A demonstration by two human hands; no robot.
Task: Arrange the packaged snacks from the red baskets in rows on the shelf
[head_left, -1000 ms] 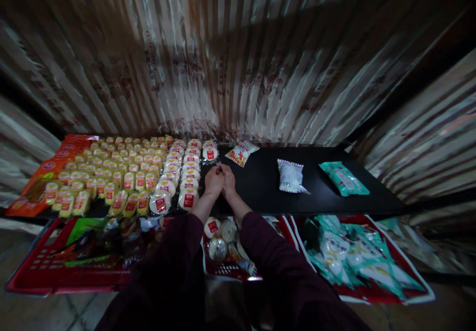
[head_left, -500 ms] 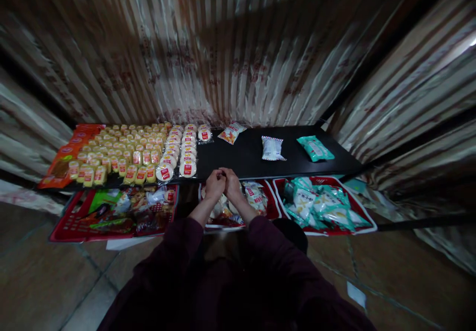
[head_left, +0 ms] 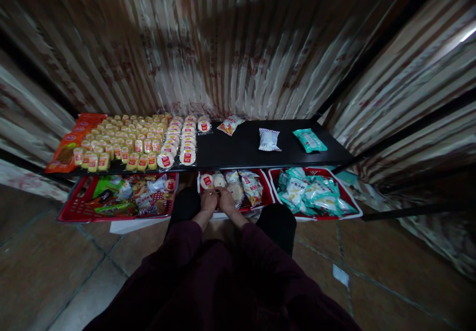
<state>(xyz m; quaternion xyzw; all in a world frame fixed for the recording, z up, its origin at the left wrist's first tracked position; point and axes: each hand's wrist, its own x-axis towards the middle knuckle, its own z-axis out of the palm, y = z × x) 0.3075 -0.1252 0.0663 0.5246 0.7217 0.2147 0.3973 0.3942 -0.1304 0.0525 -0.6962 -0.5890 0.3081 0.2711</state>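
My left hand (head_left: 209, 201) and my right hand (head_left: 226, 201) are close together over the front part of the middle red basket (head_left: 268, 192). The fingers of both are curled inward; anything between them is hidden. Just beyond the fingertips lie round white wrapped crackers (head_left: 219, 180) with red labels. To the right of my right hand is a snack bag (head_left: 252, 188) with red print, in the same basket. Past the basket runs a black shelf (head_left: 226, 153) with two columns of similar round crackers (head_left: 188, 157) on it.
Many small yellow wrapped cakes (head_left: 126, 137) and orange packs (head_left: 76, 140) cover the shelf's left side. Farther right lie a patterned bag (head_left: 230, 125), a white bag (head_left: 269, 139) and a teal bag (head_left: 310, 140). A left basket (head_left: 78, 207) holds mixed snacks, a right basket (head_left: 355, 214) teal bags.
Both hands have moved down and back toward me, from the shelf's front edge to the middle basket. More of the basket's crackers shows. The camera view has shifted a little.
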